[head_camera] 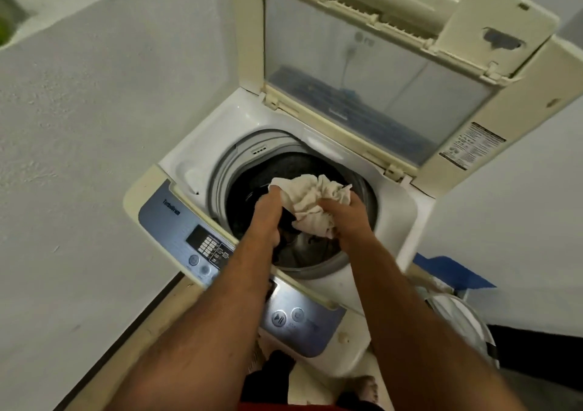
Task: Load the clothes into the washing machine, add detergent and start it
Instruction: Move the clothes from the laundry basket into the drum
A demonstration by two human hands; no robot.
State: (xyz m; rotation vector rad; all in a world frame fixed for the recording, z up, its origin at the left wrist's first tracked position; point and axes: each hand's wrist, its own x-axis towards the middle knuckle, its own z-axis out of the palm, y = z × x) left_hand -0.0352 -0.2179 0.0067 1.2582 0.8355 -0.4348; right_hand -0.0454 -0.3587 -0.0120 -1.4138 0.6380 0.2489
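Note:
A white top-loading washing machine [407, 221] stands below me with its lid [372, 73] folded up and back. Over the round drum opening [239, 196] a crumpled cream-white cloth [310, 201] is bunched between both hands. My left hand [268, 213] grips its left edge. My right hand [347, 213] grips its right side. Dark clothes [299, 246] lie inside the drum under the cloth. The blue-grey control panel [176, 221] with a keypad and round buttons runs along the machine's near edge, partly covered by my forearms.
A white wall [94, 142] stands close on the left. A white round basket [467, 322] and a blue object [454, 272] sit to the right of the machine. My feet [362, 385] and the wooden floor show below.

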